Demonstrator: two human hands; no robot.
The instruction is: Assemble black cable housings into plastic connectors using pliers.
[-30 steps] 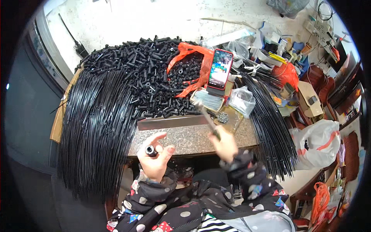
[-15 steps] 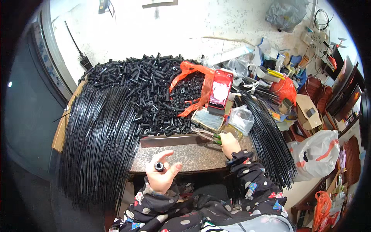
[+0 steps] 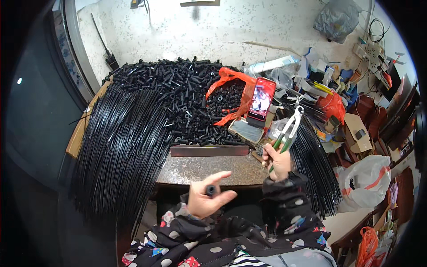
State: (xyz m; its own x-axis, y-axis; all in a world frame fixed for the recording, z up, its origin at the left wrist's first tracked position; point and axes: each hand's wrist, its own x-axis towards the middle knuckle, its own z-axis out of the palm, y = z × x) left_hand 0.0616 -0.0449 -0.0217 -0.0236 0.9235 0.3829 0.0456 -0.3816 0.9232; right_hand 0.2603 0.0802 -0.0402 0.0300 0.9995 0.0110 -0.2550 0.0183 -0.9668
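Note:
In my left hand is a short black tubular fitting, its hollow round end facing up. Thumb and index finger stretch apart while the other fingers curl around the piece. My right hand grips a pair of pincers by their green handles, with the pale metal head raised and pointing away from me. Below and between the hands lies the speckled tabletop. A dark flat bar runs along the near side of a big heap of black fittings.
Bundles of long black rods hang over the table at left and right. A phone stands upright beside an orange bag of small black parts. Near it sits an open box of thin pins. Clutter and plastic bags fill the right side.
My right hand has lifted the pincers off the table beside the pin box and turned their head upward. The left hand has shifted right, still holding the fitting. The view has tilted slightly.

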